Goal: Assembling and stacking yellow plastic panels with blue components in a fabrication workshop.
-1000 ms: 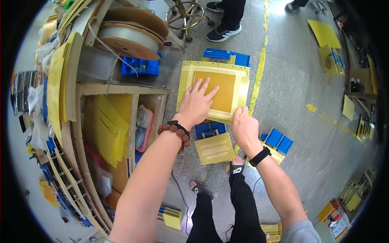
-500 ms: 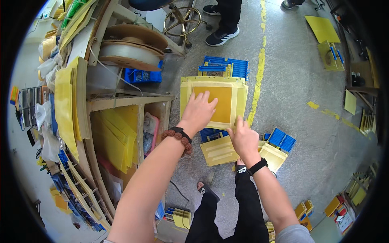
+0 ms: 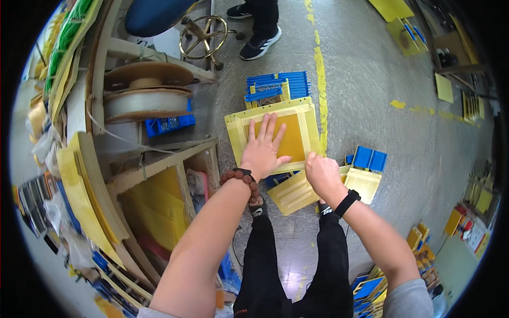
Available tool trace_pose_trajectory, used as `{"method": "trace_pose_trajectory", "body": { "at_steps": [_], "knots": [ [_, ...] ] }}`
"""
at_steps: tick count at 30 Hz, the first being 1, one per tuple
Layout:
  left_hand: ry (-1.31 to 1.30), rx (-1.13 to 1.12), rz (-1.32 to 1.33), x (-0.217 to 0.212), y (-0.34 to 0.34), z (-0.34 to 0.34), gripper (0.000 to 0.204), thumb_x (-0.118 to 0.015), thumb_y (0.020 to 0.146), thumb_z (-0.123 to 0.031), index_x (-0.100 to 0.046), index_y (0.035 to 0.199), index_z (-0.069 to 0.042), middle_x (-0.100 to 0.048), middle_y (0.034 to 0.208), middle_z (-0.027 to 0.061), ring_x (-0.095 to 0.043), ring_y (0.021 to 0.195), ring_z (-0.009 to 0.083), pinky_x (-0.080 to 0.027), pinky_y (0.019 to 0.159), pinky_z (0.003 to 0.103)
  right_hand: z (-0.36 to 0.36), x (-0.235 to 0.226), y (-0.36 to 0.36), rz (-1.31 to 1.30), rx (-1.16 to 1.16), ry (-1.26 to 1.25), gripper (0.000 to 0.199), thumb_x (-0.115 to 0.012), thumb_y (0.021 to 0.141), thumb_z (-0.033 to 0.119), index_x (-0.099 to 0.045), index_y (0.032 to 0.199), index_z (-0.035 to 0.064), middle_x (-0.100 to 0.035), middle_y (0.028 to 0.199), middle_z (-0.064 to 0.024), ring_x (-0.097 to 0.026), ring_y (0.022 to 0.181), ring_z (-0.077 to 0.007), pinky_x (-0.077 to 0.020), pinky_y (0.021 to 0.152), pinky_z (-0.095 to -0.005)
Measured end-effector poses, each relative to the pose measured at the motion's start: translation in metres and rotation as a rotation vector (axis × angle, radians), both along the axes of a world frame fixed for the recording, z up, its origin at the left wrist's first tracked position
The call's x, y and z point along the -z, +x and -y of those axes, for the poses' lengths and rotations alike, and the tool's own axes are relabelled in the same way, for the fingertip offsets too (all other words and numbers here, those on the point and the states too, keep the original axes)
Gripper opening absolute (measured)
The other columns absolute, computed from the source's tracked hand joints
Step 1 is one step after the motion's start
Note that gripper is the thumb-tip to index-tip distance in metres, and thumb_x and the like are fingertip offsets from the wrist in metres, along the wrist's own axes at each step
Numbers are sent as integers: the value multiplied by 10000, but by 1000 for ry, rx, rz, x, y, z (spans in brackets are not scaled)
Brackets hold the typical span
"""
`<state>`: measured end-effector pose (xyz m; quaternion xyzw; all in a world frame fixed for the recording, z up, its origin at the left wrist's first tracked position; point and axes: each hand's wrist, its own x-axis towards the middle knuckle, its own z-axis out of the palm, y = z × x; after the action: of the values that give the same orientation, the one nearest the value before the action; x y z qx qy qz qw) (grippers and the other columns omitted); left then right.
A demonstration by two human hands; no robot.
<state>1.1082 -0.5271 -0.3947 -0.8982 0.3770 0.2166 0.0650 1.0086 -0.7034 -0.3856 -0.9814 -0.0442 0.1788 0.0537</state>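
yellow panel [image 3: 295, 135] smooth, plastic-looking; stool base [image 3: 200, 34] glossy metal; spool flanges [image 3: 164, 74] matt, wood-like

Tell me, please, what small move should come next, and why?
Perhaps press the left hand firmly on the yellow board before the right hand moves: the left lies spread on its face, while the right is curled at its near right corner.

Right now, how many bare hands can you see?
2: your left hand is spread on the yellow panel; your right hand is at its near right corner. Another person's legs show at the top; their hands are out of view.
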Motion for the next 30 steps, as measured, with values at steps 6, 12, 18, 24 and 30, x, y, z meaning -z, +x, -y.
{"method": "trace_pose_trajectory", "body": {
  "at_steps": [6, 12, 18, 24, 30],
  "knots": [
    [-74, -35, -35, 1, 0, -2, 907, -459, 901, -668, -221, 1555, -88, -41, 1623, 222, 19, 1510, 356, 7, 1173, 612, -15, 4, 5, -77, 242, 19, 199, -546, 901, 171, -613, 759, 49, -667, 647, -158, -698, 613, -284, -565, 546, -377],
    [73, -35, -12, -5, -1, 7, 860, -429, 911, -676, -188, 1573, -182, -23, 1643, 148, 53, 1514, 308, 32, 1174, 613, -9, -19, 36, -205, 116, 407, 297, -512, 907, 189, -690, 765, -2, -667, 757, -235, -676, 749, -397, -540, 667, -491],
    [-16, 1, -13, 18, 6, -11, 904, -409, 917, -675, -150, 1575, -112, 2, 1630, 212, 35, 1509, 369, 21, 1157, 634, -96, -100, 5, -233, 292, 1171, 142, -570, 884, 136, -589, 840, 2, -599, 693, -250, -612, 685, -446, -497, 621, -487],
    [-184, 9, 10, 27, 6, -5, 945, -439, 933, -634, -139, 1540, 25, 45, 1588, 317, 71, 1483, 457, 27, 1135, 657, -102, -112, -78, -221, 99, 1275, 132, -573, 849, 167, -539, 824, 42, -541, 530, -151, -605, 501, -364, -489, 453, -450],
    [-193, 12, 1, 29, 4, -9, 899, -418, 953, -600, -138, 1538, 23, 33, 1587, 317, 72, 1482, 458, 21, 1138, 656, -168, -157, -154, -306, 125, 1613, 269, -645, 900, 296, -594, 788, 56, -552, 662, -86, -611, 590, -245, -457, 482, -331]
  ]
}}
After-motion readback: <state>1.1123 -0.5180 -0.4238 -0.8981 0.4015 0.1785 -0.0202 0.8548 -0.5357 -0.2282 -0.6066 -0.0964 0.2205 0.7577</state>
